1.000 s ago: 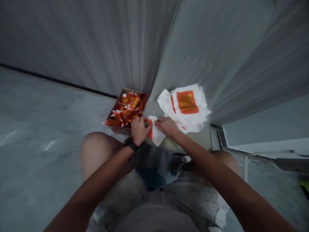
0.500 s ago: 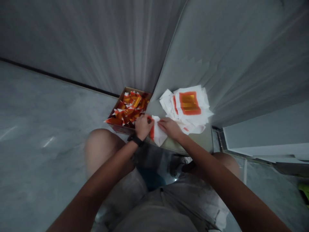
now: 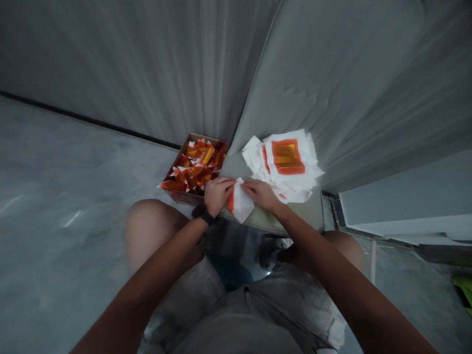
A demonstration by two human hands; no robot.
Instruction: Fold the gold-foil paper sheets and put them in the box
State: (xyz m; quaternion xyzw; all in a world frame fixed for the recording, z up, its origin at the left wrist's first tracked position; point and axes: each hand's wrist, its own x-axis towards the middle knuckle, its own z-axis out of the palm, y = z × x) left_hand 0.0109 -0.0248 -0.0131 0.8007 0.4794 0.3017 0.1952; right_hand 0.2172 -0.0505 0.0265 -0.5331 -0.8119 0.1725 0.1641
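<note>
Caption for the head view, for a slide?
Left hand and right hand hold a white-and-orange paper beside a cardboard box and paper stack.

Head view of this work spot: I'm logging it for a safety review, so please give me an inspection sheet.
surface: pale ledge at the person's knees
job's things: white paper with an orange edge, held by both hands; cardboard tray of orange-and-gold triangular pieces; stack of white sheets, the top one with an orange-and-gold square
clutter: green item at the far right edge
grippers: left hand, with a black wristband, and right hand pinch the paper
cables: nothing seen
surroundings: grey draped sheeting; grey floor
</note>
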